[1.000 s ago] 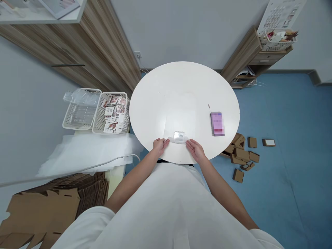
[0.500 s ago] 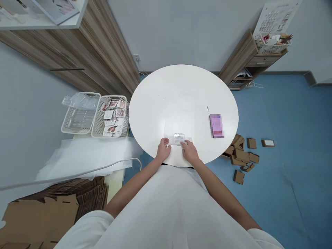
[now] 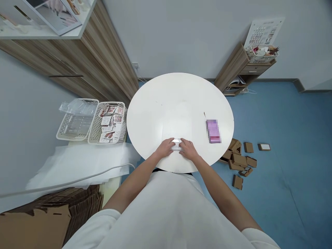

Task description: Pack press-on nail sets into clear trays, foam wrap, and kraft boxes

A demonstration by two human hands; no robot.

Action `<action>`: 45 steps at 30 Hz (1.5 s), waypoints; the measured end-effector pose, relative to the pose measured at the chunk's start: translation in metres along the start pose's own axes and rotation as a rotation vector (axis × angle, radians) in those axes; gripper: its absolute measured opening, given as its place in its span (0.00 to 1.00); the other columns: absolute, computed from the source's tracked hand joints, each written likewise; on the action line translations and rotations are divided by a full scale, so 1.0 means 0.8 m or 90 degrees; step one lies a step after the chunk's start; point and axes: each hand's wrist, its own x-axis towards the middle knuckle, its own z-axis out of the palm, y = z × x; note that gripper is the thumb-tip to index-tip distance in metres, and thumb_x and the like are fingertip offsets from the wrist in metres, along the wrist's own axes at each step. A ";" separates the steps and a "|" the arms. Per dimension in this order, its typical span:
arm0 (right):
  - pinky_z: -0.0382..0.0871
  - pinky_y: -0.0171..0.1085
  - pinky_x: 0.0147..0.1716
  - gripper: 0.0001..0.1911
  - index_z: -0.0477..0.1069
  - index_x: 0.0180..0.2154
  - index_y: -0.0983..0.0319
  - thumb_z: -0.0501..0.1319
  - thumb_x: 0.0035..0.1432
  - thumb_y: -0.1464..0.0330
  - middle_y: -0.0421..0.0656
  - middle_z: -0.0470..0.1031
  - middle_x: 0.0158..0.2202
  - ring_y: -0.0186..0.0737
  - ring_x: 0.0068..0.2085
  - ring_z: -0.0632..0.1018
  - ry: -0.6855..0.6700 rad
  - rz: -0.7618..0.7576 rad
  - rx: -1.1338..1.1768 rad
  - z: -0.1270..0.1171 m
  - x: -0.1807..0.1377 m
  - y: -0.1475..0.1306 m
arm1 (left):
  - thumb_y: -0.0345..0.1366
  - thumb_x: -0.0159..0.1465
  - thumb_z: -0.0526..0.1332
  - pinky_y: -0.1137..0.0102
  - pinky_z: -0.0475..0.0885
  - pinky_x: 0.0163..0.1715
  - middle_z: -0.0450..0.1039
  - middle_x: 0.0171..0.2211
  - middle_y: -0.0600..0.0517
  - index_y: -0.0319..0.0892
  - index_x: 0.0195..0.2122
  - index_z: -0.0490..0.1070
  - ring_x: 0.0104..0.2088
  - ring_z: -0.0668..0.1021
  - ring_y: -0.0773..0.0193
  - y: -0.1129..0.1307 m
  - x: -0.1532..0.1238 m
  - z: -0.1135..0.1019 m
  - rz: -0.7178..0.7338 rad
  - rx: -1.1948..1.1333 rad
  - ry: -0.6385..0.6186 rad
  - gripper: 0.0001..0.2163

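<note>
Near the front edge of the round white table (image 3: 178, 90), a small clear plastic case (image 3: 176, 144) lies between my hands, with thin whitish wrapping around it. My left hand (image 3: 165, 148) grips its left end, fingers curled over the top edge and thumb at the near side. On the right end, my right hand (image 3: 188, 149) has the same kind of hold. A thin translucent sheet (image 3: 176, 130) stretches flat from the case toward the far side of the table. The fingers hide both ends of the case.
A blurred purple packet (image 3: 213, 131) lies at the table's right. Left stand baskets of printed cards (image 3: 111, 121) and clear plastic cases (image 3: 77, 124), a stack of white sheets (image 3: 85, 159) and flattened cardboard (image 3: 36, 224). Small brown boxes (image 3: 239, 159) lie on the floor at right.
Both hands have closed in on the case from the sheet's near corners. The sheet's near edge is now folded over the case. The whole view has shifted slightly.
</note>
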 end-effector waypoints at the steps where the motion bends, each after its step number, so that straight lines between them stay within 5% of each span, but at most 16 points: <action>1: 0.55 0.49 0.49 0.15 0.63 0.40 0.60 0.61 0.47 0.69 0.52 0.58 0.56 0.49 0.54 0.63 -0.001 -0.007 0.008 -0.002 0.002 0.002 | 0.28 0.50 0.60 0.57 0.53 0.55 0.54 0.58 0.46 0.45 0.43 0.66 0.58 0.58 0.55 0.000 0.000 -0.001 -0.006 -0.012 -0.004 0.18; 10: 0.59 0.47 0.49 0.17 0.64 0.42 0.62 0.57 0.50 0.63 0.52 0.64 0.51 0.47 0.50 0.67 -0.014 -0.088 0.083 -0.001 -0.042 -0.013 | 0.31 0.44 0.64 0.61 0.56 0.55 0.64 0.51 0.47 0.46 0.41 0.68 0.53 0.65 0.53 0.017 -0.042 0.002 -0.057 -0.175 -0.014 0.21; 15: 0.54 0.49 0.52 0.16 0.64 0.43 0.61 0.52 0.55 0.60 0.51 0.62 0.54 0.47 0.57 0.60 -0.003 -0.083 0.092 -0.010 -0.053 -0.020 | 0.35 0.48 0.63 0.60 0.53 0.56 0.65 0.51 0.48 0.46 0.40 0.69 0.54 0.64 0.54 0.027 -0.053 -0.004 -0.066 -0.155 0.008 0.17; 22: 0.55 0.47 0.51 0.14 0.68 0.40 0.59 0.50 0.58 0.60 0.48 0.64 0.51 0.46 0.53 0.63 0.055 -0.011 0.084 -0.028 -0.028 -0.015 | 0.42 0.53 0.60 0.58 0.48 0.54 0.62 0.50 0.48 0.48 0.39 0.71 0.54 0.60 0.52 0.023 -0.034 -0.026 -0.044 0.010 0.049 0.13; 26: 0.60 0.43 0.46 0.16 0.67 0.43 0.59 0.47 0.60 0.61 0.45 0.70 0.42 0.41 0.45 0.69 0.003 0.047 0.147 -0.032 -0.021 -0.013 | 0.43 0.59 0.53 0.60 0.50 0.52 0.68 0.41 0.50 0.49 0.41 0.70 0.47 0.67 0.56 0.026 -0.026 -0.031 -0.119 -0.038 0.003 0.12; 33: 0.62 0.40 0.45 0.16 0.65 0.46 0.58 0.50 0.58 0.62 0.45 0.69 0.45 0.41 0.46 0.69 0.003 0.169 0.302 -0.017 -0.014 -0.010 | 0.45 0.58 0.54 0.67 0.62 0.41 0.70 0.30 0.51 0.45 0.28 0.70 0.34 0.72 0.60 0.013 -0.015 -0.021 -0.175 -0.149 0.022 0.11; 39: 0.63 0.39 0.39 0.13 0.64 0.44 0.55 0.53 0.55 0.63 0.42 0.72 0.39 0.41 0.40 0.72 0.030 0.282 0.329 -0.005 0.006 -0.008 | 0.38 0.53 0.60 0.67 0.64 0.37 0.72 0.32 0.51 0.46 0.33 0.69 0.35 0.73 0.59 -0.011 -0.003 -0.018 -0.245 -0.134 0.070 0.07; 45: 0.59 0.44 0.44 0.13 0.66 0.42 0.58 0.52 0.56 0.64 0.48 0.68 0.43 0.46 0.46 0.68 0.031 0.274 0.129 -0.001 0.022 -0.011 | 0.39 0.52 0.61 0.57 0.58 0.46 0.67 0.44 0.44 0.44 0.40 0.67 0.47 0.67 0.49 -0.008 -0.002 -0.012 -0.282 0.102 0.123 0.14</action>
